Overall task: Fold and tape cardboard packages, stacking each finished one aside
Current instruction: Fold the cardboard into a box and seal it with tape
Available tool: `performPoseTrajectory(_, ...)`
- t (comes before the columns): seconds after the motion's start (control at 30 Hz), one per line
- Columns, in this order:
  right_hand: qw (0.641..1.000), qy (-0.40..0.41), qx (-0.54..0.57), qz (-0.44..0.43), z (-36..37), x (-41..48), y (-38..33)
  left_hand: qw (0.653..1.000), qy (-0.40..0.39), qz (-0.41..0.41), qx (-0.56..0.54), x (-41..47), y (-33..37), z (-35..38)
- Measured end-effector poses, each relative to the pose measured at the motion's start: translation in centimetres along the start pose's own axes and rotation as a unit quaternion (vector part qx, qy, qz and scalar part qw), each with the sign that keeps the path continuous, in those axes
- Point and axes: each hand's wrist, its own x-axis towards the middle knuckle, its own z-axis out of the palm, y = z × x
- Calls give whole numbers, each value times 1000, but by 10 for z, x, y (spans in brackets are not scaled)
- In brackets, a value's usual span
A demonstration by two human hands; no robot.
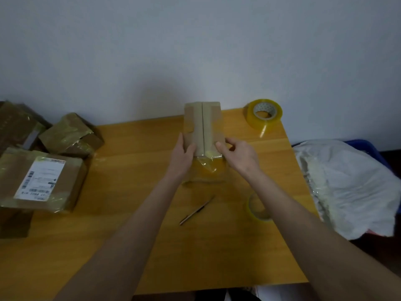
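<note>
So the cardboard box [202,127] sat right between the 2 hands, on the wooden table [130,213], its long side running away from the person. The top flaps were down and met in 1 seam along the middle. The left hand [184,153] gripped the box's left side near the closer end, fingers curled round the edge. The right hand [240,153] was on the opposite side, thumb pressed onto the top by the near right corner and the other fingers curled along the side, so both hands were holding the box. A loose strip of clear tape [208,168] hung off the near end, just below and between the 2 hands.

A tape roll [263,112] lay beyond the right hand, apart from the box, with a short tail of tape sticking out. A 2nd, thinner roll [258,208] sat just beside the right forearm. A thin pen-like tool [196,210], can't tell exactly what, lay between the forearms. Well out past the left hand there was a pile of taped packages [41,181], 1 with a shipping label. Out past the right arm, a white plastic bag [347,181] sat in a blue bin [373,151].
</note>
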Motion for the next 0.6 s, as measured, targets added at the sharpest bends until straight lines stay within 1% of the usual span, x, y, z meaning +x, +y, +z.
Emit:
performPoseTrajectory(0.07,999,8,45,7,-10,-5,14,997,60,32,40,-10,5,9)
performPoseTrajectory(0.1,999,20,35,12,-17,-10,24,994,81,40,53,-17,8,12)
performPoseTrajectory(0.13,1000,15,0,25,-25,-19,35,991,100,52,70,-25,9,16)
performPoseTrajectory(0.17,998,-14,-53,43,-30,-31,47,986,123,65,94,-34,8,19)
performPoseTrajectory(0.2,988,-66,-123,62,-31,-43,60,975,157,91,128,-44,7,22)
performPoseTrajectory(0.23,968,-129,-203,70,-29,-55,74,958,196,133,162,-55,7,25)
performPoseTrajectory(0.27,940,-186,-280,66,-23,-68,89,938,226,191,180,-65,6,29)
performPoseTrajectory(0.3,910,-224,-345,53,-14,-78,104,919,241,251,185,-75,4,38)
performPoseTrajectory(0.33,892,-238,-383,33,-4,-86,118,904,236,299,193,-84,0,48)
performPoseTrajectory(0.37,886,-231,-402,17,3,-91,130,897,208,329,206,-94,-5,59)
performPoseTrajectory(0.4,888,-209,-409,7,7,-95,138,902,161,331,226,-102,-11,69)
performPoseTrajectory(0.43,896,-181,-406,0,8,-96,143,916,97,303,243,-107,-19,79)
performPoseTrajectory(0.5,916,-150,-371,-23,2,-97,142,937,-42,196,286,-111,-36,92)
performPoseTrajectory(0.53,929,-142,-338,-45,-4,-96,135,942,-88,142,291,-110,-41,95)
performPoseTrajectory(0.57,946,-139,-286,-69,-11,-95,128,949,-113,100,276,-109,-43,95)
performPoseTrajectory(0.6,961,-139,-221,-91,-18,-94,119,961,-109,78,241,-109,-42,93)
